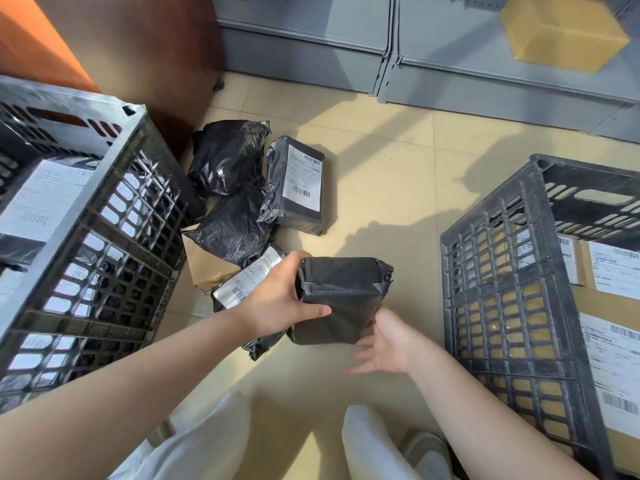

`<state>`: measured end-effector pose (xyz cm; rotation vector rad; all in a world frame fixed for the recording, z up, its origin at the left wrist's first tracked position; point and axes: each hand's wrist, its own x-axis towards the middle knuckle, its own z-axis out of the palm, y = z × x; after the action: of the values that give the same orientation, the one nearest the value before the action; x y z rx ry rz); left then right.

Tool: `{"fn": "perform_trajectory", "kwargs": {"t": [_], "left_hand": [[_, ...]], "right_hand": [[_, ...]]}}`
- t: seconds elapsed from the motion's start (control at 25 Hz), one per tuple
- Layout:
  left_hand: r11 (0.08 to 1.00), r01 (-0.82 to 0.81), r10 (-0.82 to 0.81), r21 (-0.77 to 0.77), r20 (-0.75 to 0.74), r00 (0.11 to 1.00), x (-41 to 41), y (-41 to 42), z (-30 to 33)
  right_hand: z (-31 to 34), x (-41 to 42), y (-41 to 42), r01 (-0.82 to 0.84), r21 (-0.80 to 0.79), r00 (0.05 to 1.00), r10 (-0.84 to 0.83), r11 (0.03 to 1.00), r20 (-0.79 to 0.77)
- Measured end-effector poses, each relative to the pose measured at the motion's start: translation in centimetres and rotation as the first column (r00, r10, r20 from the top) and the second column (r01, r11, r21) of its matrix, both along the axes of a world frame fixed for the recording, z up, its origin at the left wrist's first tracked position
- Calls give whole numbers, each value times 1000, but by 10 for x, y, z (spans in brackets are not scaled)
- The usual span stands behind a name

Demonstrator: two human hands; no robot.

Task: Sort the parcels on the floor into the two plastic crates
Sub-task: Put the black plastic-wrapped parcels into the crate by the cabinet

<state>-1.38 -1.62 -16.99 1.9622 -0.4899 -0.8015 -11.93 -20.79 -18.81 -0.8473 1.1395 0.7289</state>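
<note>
Between both crates, left hand [282, 303] grips black parcel [341, 299]; right hand [388, 344] beneath.

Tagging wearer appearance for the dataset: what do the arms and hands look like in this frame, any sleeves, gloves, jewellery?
Both forearms are bare up to the frame edge: no sleeves in view. The left hand and right hand wear no gloves; no watch, ring or wristband is visible. The right hand's fingers are motion-blurred, so small details there can't be confirmed.

The person is wearing loose white fabric trousers [207, 441] over both legs and a pale grey-white rounded shoe [429, 455]. Both forearms are showing bare, with no sleeves reaching them, and the left hand [277, 299] and right hand [388, 344] are going without gloves or rings.
</note>
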Motion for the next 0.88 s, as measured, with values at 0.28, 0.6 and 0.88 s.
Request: {"fn": "perform_trajectory", "kwargs": {"t": [0.28,0.6,0.88], "left_hand": [[928,368,-337,65,572,748,-8,8,-10],[931,324,-344,167,109,933,-10,21,-35],[998,-2,36,63,-542,840,-15,5,-19]], "right_hand": [[19,4,-16,206,121,963,-223,971,149],[17,-13,-36,125,-85,967,-102,988,236],[14,2,-23,251,-77,868,-189,965,460]]}}
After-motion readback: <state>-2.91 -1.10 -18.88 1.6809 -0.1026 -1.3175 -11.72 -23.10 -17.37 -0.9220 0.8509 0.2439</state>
